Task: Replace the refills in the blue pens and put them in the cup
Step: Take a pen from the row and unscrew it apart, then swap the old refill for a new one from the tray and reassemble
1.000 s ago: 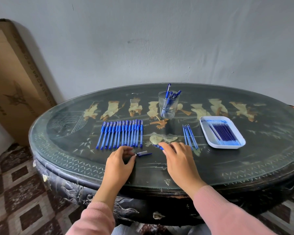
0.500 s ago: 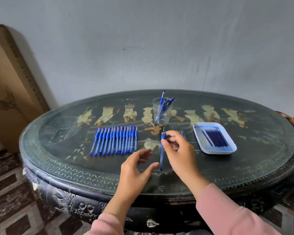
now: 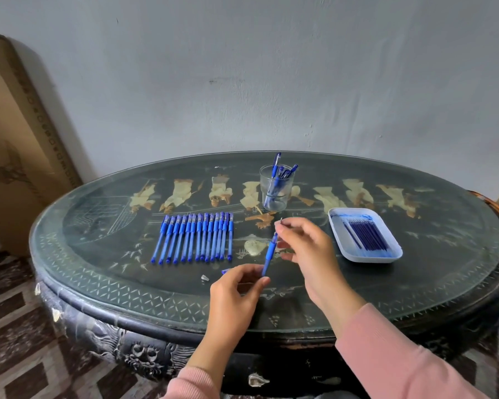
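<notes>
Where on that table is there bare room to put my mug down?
Bare: the table's left end beyond the pen row, and its right end past the tray. Crowded: between row and tray, where the left hand and right hand work a pen near the cup.

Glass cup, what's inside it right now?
Several blue pens stand leaning inside the glass cup, their tops poking above the rim. They overlap, so their exact number can't be counted.

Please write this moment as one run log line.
left hand: holds pen barrel | right hand: pinches refill tip above barrel | cup: pens inside | row of pens: untouched
</notes>
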`<state>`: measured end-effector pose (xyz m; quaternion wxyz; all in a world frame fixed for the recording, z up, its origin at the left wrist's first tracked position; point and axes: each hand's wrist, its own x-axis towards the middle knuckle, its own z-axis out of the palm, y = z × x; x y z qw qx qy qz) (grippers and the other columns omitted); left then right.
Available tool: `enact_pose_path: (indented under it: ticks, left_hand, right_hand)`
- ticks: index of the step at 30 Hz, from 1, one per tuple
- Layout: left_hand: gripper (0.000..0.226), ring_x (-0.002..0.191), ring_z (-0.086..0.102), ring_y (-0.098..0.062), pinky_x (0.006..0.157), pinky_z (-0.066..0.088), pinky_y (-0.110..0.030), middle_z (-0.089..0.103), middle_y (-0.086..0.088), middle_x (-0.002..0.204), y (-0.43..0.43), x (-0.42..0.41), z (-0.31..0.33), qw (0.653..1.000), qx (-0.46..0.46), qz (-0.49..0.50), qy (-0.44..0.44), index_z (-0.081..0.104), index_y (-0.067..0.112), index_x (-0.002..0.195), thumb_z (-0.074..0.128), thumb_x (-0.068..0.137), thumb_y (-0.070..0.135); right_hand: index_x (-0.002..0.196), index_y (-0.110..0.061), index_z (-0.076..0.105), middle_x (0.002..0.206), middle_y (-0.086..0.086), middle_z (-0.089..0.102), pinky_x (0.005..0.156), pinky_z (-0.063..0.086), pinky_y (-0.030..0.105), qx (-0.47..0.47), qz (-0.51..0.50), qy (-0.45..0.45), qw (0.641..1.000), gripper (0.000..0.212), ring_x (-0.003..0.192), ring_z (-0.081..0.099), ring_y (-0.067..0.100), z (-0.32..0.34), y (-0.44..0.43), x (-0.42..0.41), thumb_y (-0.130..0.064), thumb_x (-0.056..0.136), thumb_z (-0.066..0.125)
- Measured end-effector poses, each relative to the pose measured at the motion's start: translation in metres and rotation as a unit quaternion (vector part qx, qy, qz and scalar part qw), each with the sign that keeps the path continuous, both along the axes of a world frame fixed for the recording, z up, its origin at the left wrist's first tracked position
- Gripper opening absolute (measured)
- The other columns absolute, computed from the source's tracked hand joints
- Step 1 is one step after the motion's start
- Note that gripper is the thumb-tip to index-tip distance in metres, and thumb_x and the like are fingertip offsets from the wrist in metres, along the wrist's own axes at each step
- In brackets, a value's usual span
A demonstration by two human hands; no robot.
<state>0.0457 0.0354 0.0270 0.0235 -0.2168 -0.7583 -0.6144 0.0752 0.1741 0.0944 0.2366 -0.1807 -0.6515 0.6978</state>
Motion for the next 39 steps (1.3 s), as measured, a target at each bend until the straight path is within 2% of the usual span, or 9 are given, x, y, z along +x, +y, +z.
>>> enact_pose_path:
  ticks: [6, 12, 15, 19, 24, 27, 31, 34, 39]
  left_hand:
    - [0.019, 0.081, 0.071, -0.003, 0.076, 0.053, -0.014, 0.075, 0.010, 0.087, 0.000, 0.000, -0.001, 1.000, 0.004, -0.010, -0.013, 0.074, 0.019, 0.095, 0.079, 0.079, 0.010]
    - [0.017, 0.081, 0.070, -0.005, 0.075, 0.054, -0.017, 0.075, 0.010, 0.087, -0.010, -0.003, 0.006, 0.997, 0.056, 0.032, -0.038, 0.074, 0.021, 0.093, 0.077, 0.081, 0.010]
    - [0.017, 0.075, 0.068, -0.004, 0.069, 0.052, -0.013, 0.075, 0.004, 0.084, -0.026, -0.016, 0.014, 0.984, 0.128, 0.114, -0.051, 0.073, 0.019, 0.093, 0.075, 0.082, 0.007]
    - [0.015, 0.080, 0.068, -0.010, 0.074, 0.054, -0.014, 0.073, 0.000, 0.091, -0.047, -0.039, 0.016, 0.964, 0.162, 0.197, -0.067, 0.070, 0.018, 0.097, 0.073, 0.085, 0.010]
    - [0.016, 0.074, 0.066, -0.008, 0.060, 0.047, -0.003, 0.072, -0.008, 0.094, -0.050, -0.049, 0.013, 0.952, 0.155, 0.243, -0.103, 0.069, 0.012, 0.104, 0.070, 0.088, 0.016]
    - [0.015, 0.069, 0.064, 0.002, 0.061, 0.045, -0.003, 0.072, -0.004, 0.092, -0.051, -0.050, 0.012, 0.953, 0.134, 0.249, -0.105, 0.069, 0.015, 0.103, 0.070, 0.088, 0.019]
    - [0.019, 0.090, 0.068, -0.013, 0.074, 0.045, -0.014, 0.072, 0.000, 0.096, -0.053, -0.052, 0.011, 0.955, 0.129, 0.243, -0.112, 0.069, 0.015, 0.106, 0.071, 0.088, 0.022]
    - [0.018, 0.091, 0.067, -0.011, 0.075, 0.043, -0.013, 0.071, 0.004, 0.096, -0.054, -0.051, 0.011, 0.956, 0.126, 0.240, -0.110, 0.069, 0.015, 0.105, 0.071, 0.088, 0.021]
    - [0.012, 0.091, 0.069, -0.016, 0.079, 0.046, -0.020, 0.073, 0.001, 0.094, -0.054, -0.054, 0.006, 0.954, 0.135, 0.241, -0.115, 0.069, 0.023, 0.098, 0.072, 0.087, 0.023]
  right_hand:
    - [0.094, -0.020, 0.063, 0.091, 0.012, 0.071, 0.065, 0.055, 0.031, 0.056, -0.054, 0.061, 0.995, 0.004, 0.067, 0.064, 0.010, 0.036, 0.024, -0.014, -0.017, 0.096, 0.061]
    - [0.098, -0.024, 0.058, 0.082, 0.005, 0.068, 0.053, 0.055, 0.027, 0.019, -0.186, 0.146, 0.971, 0.004, 0.060, 0.064, 0.011, 0.076, 0.063, -0.020, -0.022, 0.100, 0.055]
    - [0.105, -0.016, 0.061, 0.076, 0.002, 0.066, 0.051, 0.052, 0.024, 0.048, -0.239, 0.095, 0.965, 0.009, 0.056, 0.060, 0.010, 0.061, 0.077, -0.022, -0.021, 0.101, 0.055]
    - [0.106, -0.010, 0.067, 0.073, 0.001, 0.063, 0.065, 0.053, 0.036, 0.106, -0.203, -0.029, 0.973, 0.016, 0.061, 0.056, 0.017, 0.009, 0.086, -0.029, -0.014, 0.100, 0.053]
    - [0.105, -0.008, 0.074, 0.093, 0.004, 0.074, 0.087, 0.054, 0.038, 0.229, -0.160, -0.157, 0.947, 0.018, 0.086, 0.065, 0.020, -0.034, 0.085, -0.042, -0.013, 0.093, 0.061]
    - [0.102, -0.010, 0.074, 0.098, 0.005, 0.074, 0.088, 0.052, 0.033, 0.251, -0.121, -0.181, 0.943, 0.015, 0.096, 0.068, 0.019, -0.043, 0.080, -0.050, -0.013, 0.089, 0.067]
    - [0.090, -0.004, 0.075, 0.093, 0.009, 0.075, 0.088, 0.053, 0.040, 0.302, -0.104, -0.200, 0.926, 0.011, 0.094, 0.068, 0.025, -0.051, 0.080, -0.064, -0.013, 0.087, 0.070]
    - [0.087, 0.004, 0.073, 0.091, 0.013, 0.073, 0.085, 0.054, 0.044, 0.340, -0.099, -0.209, 0.912, 0.018, 0.091, 0.067, 0.030, -0.051, 0.082, -0.073, -0.014, 0.088, 0.069]
    - [0.096, -0.006, 0.075, 0.100, 0.008, 0.073, 0.087, 0.053, 0.038, 0.348, -0.096, -0.228, 0.904, 0.013, 0.097, 0.066, 0.026, -0.047, 0.092, -0.093, -0.016, 0.088, 0.071]
